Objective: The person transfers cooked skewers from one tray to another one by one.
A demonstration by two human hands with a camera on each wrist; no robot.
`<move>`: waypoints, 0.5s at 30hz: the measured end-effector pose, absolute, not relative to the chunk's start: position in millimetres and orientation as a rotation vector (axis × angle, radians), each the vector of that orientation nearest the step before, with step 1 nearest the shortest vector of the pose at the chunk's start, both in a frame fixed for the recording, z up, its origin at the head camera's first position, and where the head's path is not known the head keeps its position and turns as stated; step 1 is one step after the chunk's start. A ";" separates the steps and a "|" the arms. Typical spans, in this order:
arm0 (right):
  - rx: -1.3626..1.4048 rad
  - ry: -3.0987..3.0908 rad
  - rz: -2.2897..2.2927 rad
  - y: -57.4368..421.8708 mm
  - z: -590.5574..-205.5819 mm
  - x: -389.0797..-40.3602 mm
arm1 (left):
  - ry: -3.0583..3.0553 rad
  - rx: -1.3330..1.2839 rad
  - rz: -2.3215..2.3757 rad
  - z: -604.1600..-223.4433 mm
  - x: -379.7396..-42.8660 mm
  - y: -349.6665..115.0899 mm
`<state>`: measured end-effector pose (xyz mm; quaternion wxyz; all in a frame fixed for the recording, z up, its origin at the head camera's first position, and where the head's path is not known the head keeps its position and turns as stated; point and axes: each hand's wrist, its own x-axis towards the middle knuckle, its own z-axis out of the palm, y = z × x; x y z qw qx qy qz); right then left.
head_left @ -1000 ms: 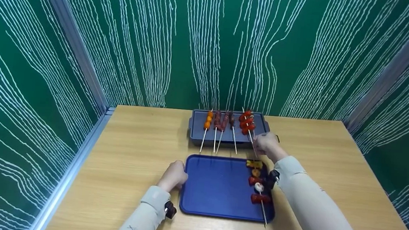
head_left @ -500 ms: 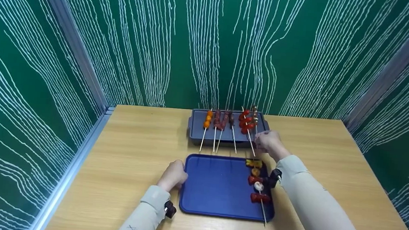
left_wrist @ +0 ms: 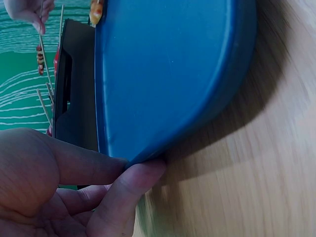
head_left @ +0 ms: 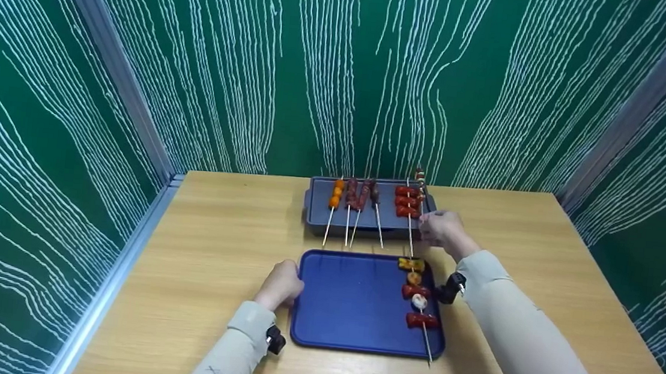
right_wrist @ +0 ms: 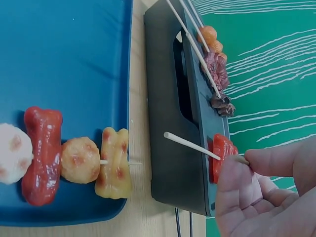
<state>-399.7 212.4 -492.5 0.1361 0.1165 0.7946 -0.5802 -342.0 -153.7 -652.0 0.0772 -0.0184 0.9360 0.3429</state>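
Observation:
My left hand [head_left: 281,285] pinches the left rim of the blue tray [head_left: 352,309]; thumb and finger meet at the tray's corner in the left wrist view. On the tray's right side lies a mixed skewer [head_left: 419,302] with red, white, tan and yellow pieces. At the right end of the dark grill [head_left: 321,201], my right hand [head_left: 445,230] pinches the stick of a skewer with small brown and pale pieces [head_left: 420,175]. Beside it on the grill lies a skewer with red pieces [head_left: 407,201]. In the right wrist view the thumb and fingertip close on the stick's end.
More skewers lie on the grill's left half: one with orange balls [head_left: 336,193], two with dark red meat [head_left: 362,194] and a darker one [head_left: 375,192]. Their sticks overhang its front edge. The wooden table [head_left: 227,220] surrounds tray and grill, with a green wall [head_left: 303,118] behind.
The held skewer has come out from over the red one and shifted right with my right hand. The red skewer now lies straighter. My left hand stays on the tray.

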 end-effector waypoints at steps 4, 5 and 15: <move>0.348 2.309 -1.658 214.5 -490.0 -399.3 | 2.804 -0.055 1.019 -650.7 -341.8 -154.0; 0.348 2.306 -1.656 214.9 -489.4 -399.1 | 2.802 -0.056 1.023 -650.4 -341.5 -153.9; 0.320 2.255 -1.708 215.4 -483.5 -395.2 | 2.825 -0.061 0.931 -648.0 -341.2 -151.5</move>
